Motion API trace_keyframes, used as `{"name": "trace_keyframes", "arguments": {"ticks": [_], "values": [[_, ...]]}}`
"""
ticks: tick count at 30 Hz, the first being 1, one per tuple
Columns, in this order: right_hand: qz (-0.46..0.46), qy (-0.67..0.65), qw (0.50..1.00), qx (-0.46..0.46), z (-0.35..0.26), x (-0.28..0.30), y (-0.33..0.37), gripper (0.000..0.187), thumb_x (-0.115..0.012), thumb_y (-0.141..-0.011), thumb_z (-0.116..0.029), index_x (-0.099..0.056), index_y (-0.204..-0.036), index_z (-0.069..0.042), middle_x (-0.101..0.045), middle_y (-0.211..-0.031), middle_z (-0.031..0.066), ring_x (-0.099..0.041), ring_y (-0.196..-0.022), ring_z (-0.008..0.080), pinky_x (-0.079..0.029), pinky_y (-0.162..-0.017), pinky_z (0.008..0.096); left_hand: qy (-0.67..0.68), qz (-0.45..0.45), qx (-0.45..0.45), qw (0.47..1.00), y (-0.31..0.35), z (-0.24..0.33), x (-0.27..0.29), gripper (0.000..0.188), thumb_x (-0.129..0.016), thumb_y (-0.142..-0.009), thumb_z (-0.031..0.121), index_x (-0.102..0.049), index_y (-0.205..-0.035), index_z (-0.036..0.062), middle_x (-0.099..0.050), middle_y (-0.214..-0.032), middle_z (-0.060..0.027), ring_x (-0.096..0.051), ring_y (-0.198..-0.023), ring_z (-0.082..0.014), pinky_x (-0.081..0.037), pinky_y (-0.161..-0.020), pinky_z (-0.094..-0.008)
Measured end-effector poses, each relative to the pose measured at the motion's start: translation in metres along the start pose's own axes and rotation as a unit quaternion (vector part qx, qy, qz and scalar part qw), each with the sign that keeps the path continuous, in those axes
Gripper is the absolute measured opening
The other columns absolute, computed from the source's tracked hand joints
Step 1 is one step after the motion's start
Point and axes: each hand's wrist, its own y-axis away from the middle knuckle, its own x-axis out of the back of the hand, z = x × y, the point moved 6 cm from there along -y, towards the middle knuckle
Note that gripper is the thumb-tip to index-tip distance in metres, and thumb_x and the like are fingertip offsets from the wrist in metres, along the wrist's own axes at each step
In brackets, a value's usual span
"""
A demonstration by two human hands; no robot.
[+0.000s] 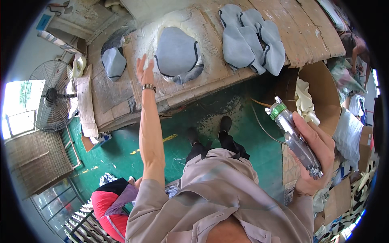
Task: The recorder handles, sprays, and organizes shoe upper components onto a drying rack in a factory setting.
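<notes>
A gray piece (174, 50) lay on the powdery surface (214, 83) at upper centre, the left hand (146, 73) just beside it, fingers spread and empty. At right, the right hand (318, 141) gripped a green-collared tool (295, 139). Similar pieces (239, 46) overlapped right of centre, seemingly done; the first looked unfinished.

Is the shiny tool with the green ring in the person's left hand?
No, the right hand grips the shiny tool, while the left hand is open beside a grey piece.
</notes>
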Motion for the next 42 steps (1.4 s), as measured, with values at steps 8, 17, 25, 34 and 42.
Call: {"name": "trace_keyframes", "arguments": {"ticks": [8,17,25,34,42], "values": [[-0.128,0.049,0.977,0.161,-0.032,-0.029,-0.003,0.062,-0.079,-0.070,-0.007,-0.066,-0.130,-0.001,-0.064,-0.078,0.0102,-0.063,-0.065,0.0216,-0.051,-0.058,0.0329,0.103,0.132,0.110,0.980,0.147,-0.082,0.094,0.037,-0.071,-0.088,0.009,-0.069,-0.124,-0.0012,-0.071,-0.121,-0.0094,-0.064,-0.112,-0.0201,-0.049,-0.099,-0.0338],[-0.039,0.047,0.995,0.078,-0.047,-0.025,-0.002,0.061,-0.073,-0.067,-0.004,-0.067,-0.128,0.002,-0.068,-0.093,0.0157,-0.062,-0.074,0.0237,-0.047,-0.069,0.0314,-0.331,-0.162,0.312,0.876,0.430,-0.350,0.207,0.020,-0.061,-0.090,0.019,-0.071,-0.106,0.0182,-0.074,-0.106,-0.0119,-0.071,-0.092,-0.0334,-0.058,-0.076,-0.0422],[-0.044,0.078,0.996,0.018,-0.054,-0.035,0.015,0.052,-0.073,-0.070,-0.010,-0.072,-0.121,-0.001,-0.069,-0.096,0.0164,-0.064,-0.084,0.0243,-0.047,-0.076,0.0304,-0.209,-0.103,0.638,0.734,0.506,-0.344,0.182,0.018,-0.066,-0.090,0.023,-0.076,-0.099,0.0106,-0.073,-0.094,-0.0039,-0.070,-0.085,-0.0212,-0.061,-0.065,-0.0452],[-0.122,0.118,0.962,0.212,-0.047,-0.029,0.022,0.063,-0.087,-0.068,-0.010,-0.068,-0.128,-0.003,-0.064,-0.073,0.0072,-0.061,-0.058,0.0170,-0.047,-0.052,0.0291,-0.035,0.024,0.282,0.958,0.324,-0.242,0.112,0.027,-0.071,-0.092,0.022,-0.075,-0.114,0.0056,-0.075,-0.102,-0.0046,-0.067,-0.096,-0.0133,-0.054,-0.085,-0.0295],[0.013,0.132,0.991,0.031,-0.022,0.001,0.034,0.044,-0.070,-0.074,-0.027,-0.078,-0.108,-0.001,-0.068,-0.095,0.0149,-0.064,-0.081,0.0225,-0.049,-0.073,0.0320,-0.217,0.055,-0.120,0.967,0.132,-0.033,0.038,0.034,-0.071,-0.084,0.014,-0.071,-0.118,0.0110,-0.070,-0.111,-0.0148,-0.062,-0.108,-0.0361,-0.049,-0.097,-0.0442]]}}
